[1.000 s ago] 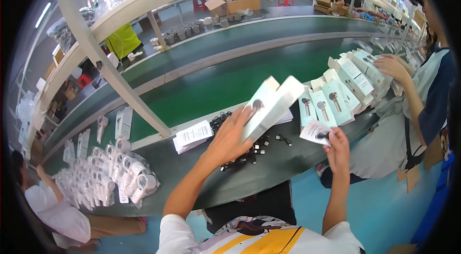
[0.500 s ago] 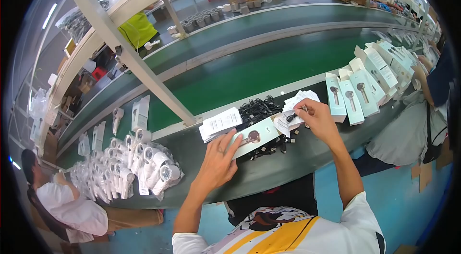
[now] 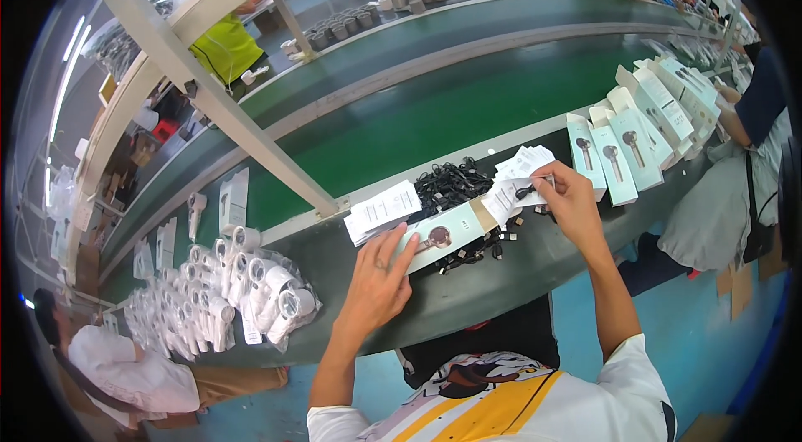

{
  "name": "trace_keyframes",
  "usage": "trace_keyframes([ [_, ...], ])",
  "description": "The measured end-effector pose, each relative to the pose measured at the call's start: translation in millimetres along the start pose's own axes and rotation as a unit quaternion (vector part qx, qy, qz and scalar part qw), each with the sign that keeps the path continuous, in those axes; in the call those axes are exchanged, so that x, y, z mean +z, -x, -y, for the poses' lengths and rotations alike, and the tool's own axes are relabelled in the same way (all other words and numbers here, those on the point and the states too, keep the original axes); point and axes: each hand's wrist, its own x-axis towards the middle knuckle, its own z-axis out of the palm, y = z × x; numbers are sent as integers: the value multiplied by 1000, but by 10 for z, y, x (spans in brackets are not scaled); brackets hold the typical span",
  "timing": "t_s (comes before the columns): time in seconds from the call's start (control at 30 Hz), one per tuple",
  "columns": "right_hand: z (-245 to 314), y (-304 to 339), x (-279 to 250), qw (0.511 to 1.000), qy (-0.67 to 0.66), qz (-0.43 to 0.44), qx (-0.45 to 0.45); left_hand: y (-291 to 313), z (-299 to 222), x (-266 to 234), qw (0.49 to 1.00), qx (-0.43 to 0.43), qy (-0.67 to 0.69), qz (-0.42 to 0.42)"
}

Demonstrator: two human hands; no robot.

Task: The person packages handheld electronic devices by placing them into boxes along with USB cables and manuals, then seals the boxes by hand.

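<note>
My left hand (image 3: pixel 378 281) lies over a slim pale-green box (image 3: pixel 447 235) with a picture of a handheld fan on it, its thumb and fingers gripping the closed end. The box's right end is open, showing brown card inside. Thumb and fingertips of my right hand (image 3: pixel 571 201) pinch a small black cable (image 3: pixel 524 191) beside that open end, over white folded leaflets (image 3: pixel 504 196). Whether a leaflet is also in the pinch is unclear. Behind and below the box spreads a heap of black cables (image 3: pixel 451 187). Another leaflet stack (image 3: pixel 384 210) sits by my left fingers.
Bagged white handheld fans (image 3: pixel 251 279) pile up at left. Several open green boxes (image 3: pixel 614 156) lean in a row at right, near another person (image 3: pixel 756 108). A metal post (image 3: pixel 221 108) rises from the bench edge, before the green conveyor belt (image 3: pixel 418 112).
My right hand has shifted slightly right with the cable, uncovering the box's open end. My left hand keeps its grip on the box. The whole view has shifted a little.
</note>
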Motion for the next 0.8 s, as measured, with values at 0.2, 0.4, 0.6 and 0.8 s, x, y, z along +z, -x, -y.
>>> trace_keyframes([
  [0.2,-3,72,-63,991,30,-106,-69,-37,-14,39,1000,-11,6,-1],
  [0.4,-145,49,-246,997,-76,34,0,-60,-28,49,999,-26,24,0],
  [0.6,-210,1,-160,985,-66,154,26,-52,-54,80,999,10,41,24],
  [0.8,-167,10,182,973,-90,213,17,-65,-91,94,999,0,38,12],
])
